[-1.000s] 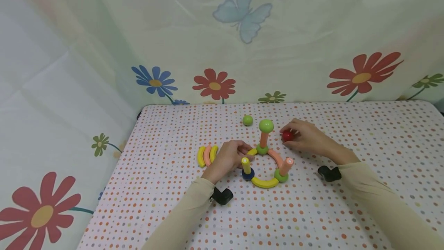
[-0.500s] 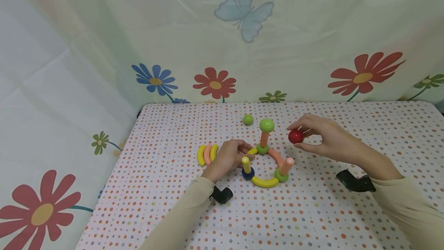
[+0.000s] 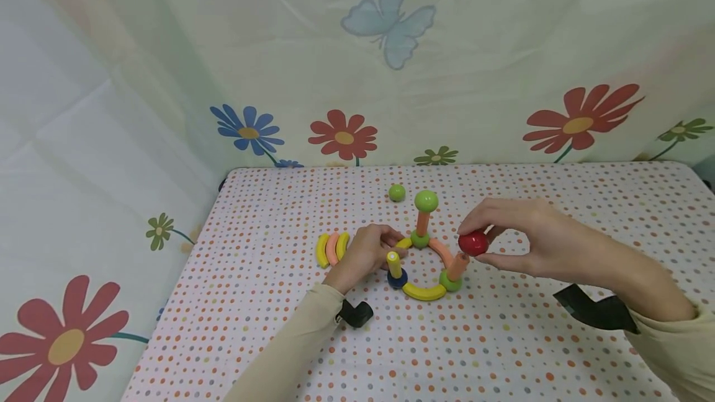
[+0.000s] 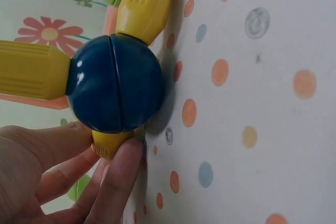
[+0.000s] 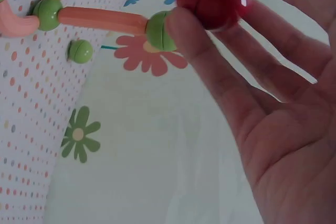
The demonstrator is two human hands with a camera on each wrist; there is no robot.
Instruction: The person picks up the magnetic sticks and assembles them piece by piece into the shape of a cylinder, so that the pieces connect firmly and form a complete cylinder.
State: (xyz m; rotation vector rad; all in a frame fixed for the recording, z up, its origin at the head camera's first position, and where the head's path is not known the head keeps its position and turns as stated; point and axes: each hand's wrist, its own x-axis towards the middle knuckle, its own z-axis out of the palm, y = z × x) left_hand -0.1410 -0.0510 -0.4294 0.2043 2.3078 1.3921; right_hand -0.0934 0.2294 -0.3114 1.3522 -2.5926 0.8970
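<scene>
On the table lies a ring of curved yellow and orange rods joined by balls, with upright rods on it. My left hand (image 3: 365, 253) pinches a curved yellow rod (image 4: 111, 142) of the ring, close to the dark blue ball (image 4: 116, 83). Between thumb and fingertips, my right hand (image 3: 536, 234) holds a red ball (image 3: 473, 243) at the top of the orange upright rod (image 3: 458, 267); whether they touch I cannot tell. That rod stands in a green ball (image 3: 450, 281). Another orange upright (image 3: 422, 224) at the back carries a green ball (image 3: 426, 201).
Behind the ring lies a loose green ball (image 3: 397, 192). Several loose curved rods (image 3: 332, 249), yellow and orange, lie left of my left hand. The dotted tabletop (image 3: 436, 352) meets a flowered curtain (image 3: 480, 79) at the back.
My right hand has lifted the red ball from the table, drawn it rightward and nearer, then brought it over the right orange upright. The left hand keeps its place on the ring.
</scene>
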